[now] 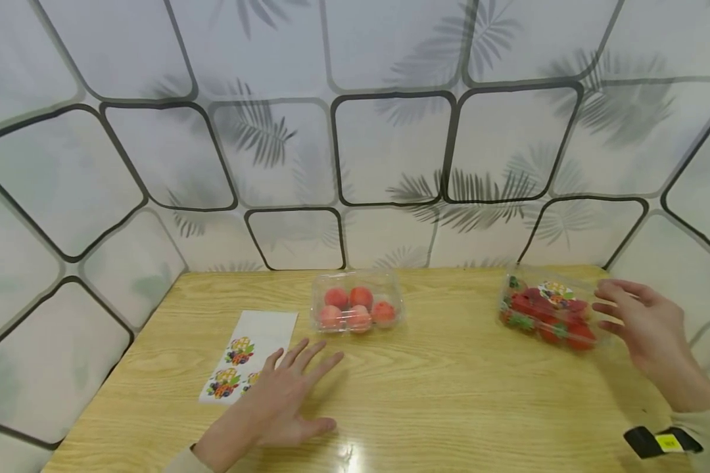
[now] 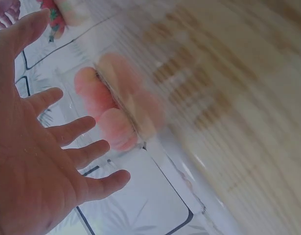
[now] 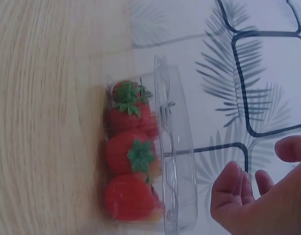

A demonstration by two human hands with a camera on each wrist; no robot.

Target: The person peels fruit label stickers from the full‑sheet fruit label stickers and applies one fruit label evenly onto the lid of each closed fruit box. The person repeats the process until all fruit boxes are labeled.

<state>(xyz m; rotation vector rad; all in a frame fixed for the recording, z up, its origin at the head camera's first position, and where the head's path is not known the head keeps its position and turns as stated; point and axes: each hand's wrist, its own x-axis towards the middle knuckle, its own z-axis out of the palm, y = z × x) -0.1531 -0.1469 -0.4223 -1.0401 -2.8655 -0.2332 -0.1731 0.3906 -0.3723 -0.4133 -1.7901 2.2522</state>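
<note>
My left hand (image 1: pixel 284 401) hovers over the table with its fingers spread, holding nothing. Its fingertips overlap the edge of a white sheet of fruit-print stickers (image 1: pixel 266 326), partly hidden beneath it. Beyond the fingers, several pinkish-red peaches (image 1: pixel 359 318) sit in a clear plastic box (image 1: pixel 395 287). At the right, my right hand (image 1: pixel 651 322) is beside another clear box (image 3: pixel 188 171) with loosely bent fingers and nothing in them. That box holds red fruit (image 3: pixel 129 196) with green leafy tops, and a fruit-print sticker (image 1: pixel 556 293) is on its lid. The right wrist view shows a gap between fingers and lid.
Both boxes stand near the back edge of a light wooden table (image 1: pixel 438 394). A pale curtain-like wall (image 1: pixel 393 151) with dark outlines and leaf prints rises behind and at both sides.
</note>
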